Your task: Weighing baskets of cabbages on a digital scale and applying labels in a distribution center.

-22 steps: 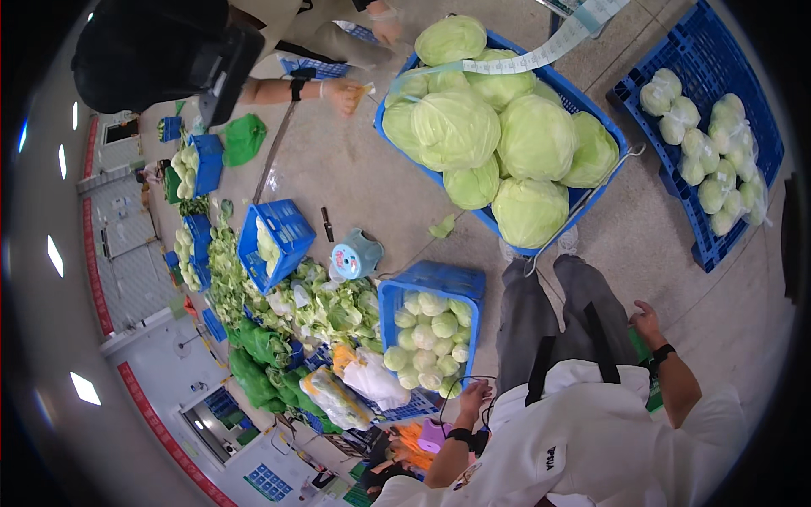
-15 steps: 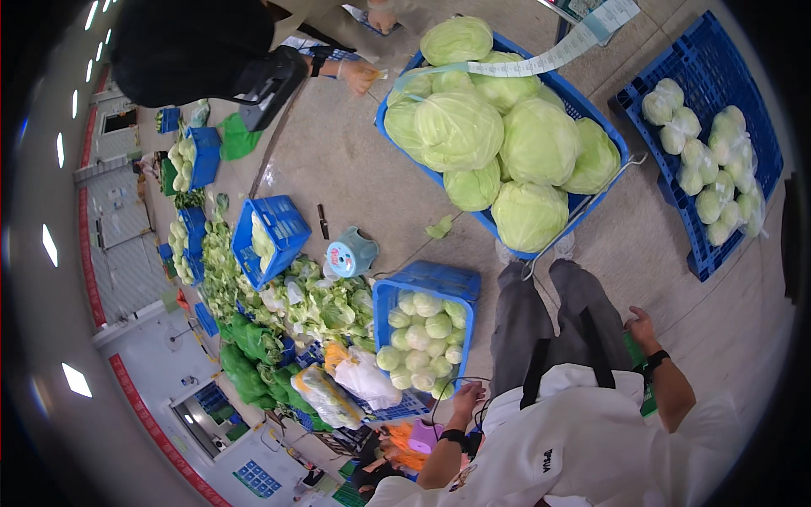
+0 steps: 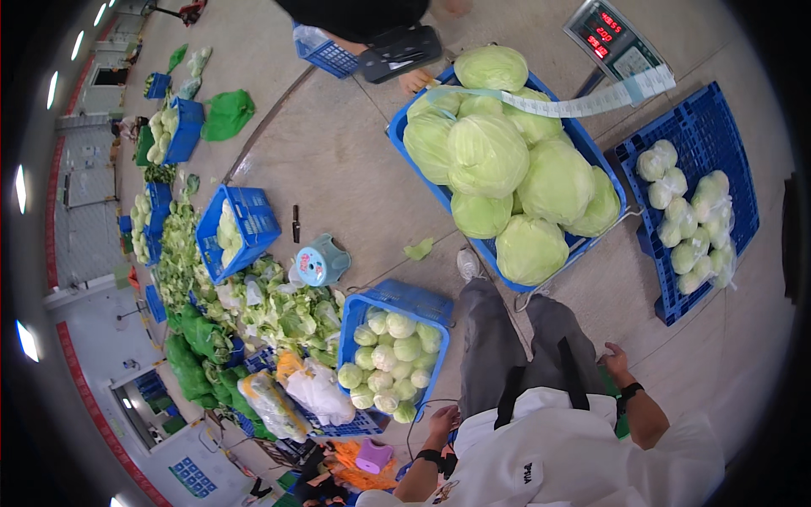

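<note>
My left hand (image 3: 443, 420) hangs at my left side with loosely bent fingers, nothing visible in it, nearest the blue crate (image 3: 448, 328) of small round cabbages (image 3: 383, 357). On my other side my right hand (image 3: 614, 359) hangs with its fingers apart, holding nothing. In front of my feet stands a blue crate (image 3: 610, 176) heaped with large pale green cabbages (image 3: 487, 155). A long white label strip (image 3: 583, 107) lies across the heap. At that crate's far left corner is a co-worker's hand (image 3: 416, 81), partly hidden by a dark device.
A scale display (image 3: 604, 38) with red digits stands beyond the heap. On the right, a blue plastic pallet (image 3: 646, 150) bears bagged round vegetables (image 3: 710, 224). To the left are a light blue stool (image 3: 323, 260), a dark knife-like object (image 3: 296, 224), loose leaves (image 3: 287, 308) and another blue crate (image 3: 253, 221).
My view has shifted, bringing the scale display into sight. My left foot now shows beside the heaped crate. The co-worker's hand has moved to the crate's corner. Both my hands still hang down.
</note>
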`<state>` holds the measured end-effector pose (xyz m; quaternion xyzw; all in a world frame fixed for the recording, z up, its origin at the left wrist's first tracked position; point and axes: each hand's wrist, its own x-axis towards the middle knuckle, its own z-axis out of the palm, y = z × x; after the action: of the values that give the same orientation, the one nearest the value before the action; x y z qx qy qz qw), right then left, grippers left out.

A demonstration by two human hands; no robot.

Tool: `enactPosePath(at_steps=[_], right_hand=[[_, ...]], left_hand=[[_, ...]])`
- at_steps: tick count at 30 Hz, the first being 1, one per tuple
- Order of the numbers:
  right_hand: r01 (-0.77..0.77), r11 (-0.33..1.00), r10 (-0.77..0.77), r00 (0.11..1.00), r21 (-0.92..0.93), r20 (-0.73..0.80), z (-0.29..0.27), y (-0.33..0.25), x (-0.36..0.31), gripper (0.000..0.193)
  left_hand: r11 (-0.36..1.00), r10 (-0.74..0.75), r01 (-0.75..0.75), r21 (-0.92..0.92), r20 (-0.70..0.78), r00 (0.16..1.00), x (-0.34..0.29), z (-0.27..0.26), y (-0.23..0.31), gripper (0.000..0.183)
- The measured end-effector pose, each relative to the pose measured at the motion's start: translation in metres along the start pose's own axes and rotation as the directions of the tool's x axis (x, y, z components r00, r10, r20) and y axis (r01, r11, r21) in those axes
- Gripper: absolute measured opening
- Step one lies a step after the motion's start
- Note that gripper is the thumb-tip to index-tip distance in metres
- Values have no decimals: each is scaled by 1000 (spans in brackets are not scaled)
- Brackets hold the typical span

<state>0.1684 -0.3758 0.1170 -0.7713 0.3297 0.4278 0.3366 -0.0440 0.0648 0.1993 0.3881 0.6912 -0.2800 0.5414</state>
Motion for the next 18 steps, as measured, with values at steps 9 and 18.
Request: enactPosePath(at_steps=[9, 18], right_hand=[[-145, 989, 146, 989, 33, -30, 63, -48, -48, 54], [-135, 990, 138, 988, 48, -71, 120, -112, -103, 53]], left_hand=[[999, -25, 28, -32, 99, 995, 56, -90, 53, 20], [999, -41, 40, 12, 154, 987, 104, -156, 95, 26]])
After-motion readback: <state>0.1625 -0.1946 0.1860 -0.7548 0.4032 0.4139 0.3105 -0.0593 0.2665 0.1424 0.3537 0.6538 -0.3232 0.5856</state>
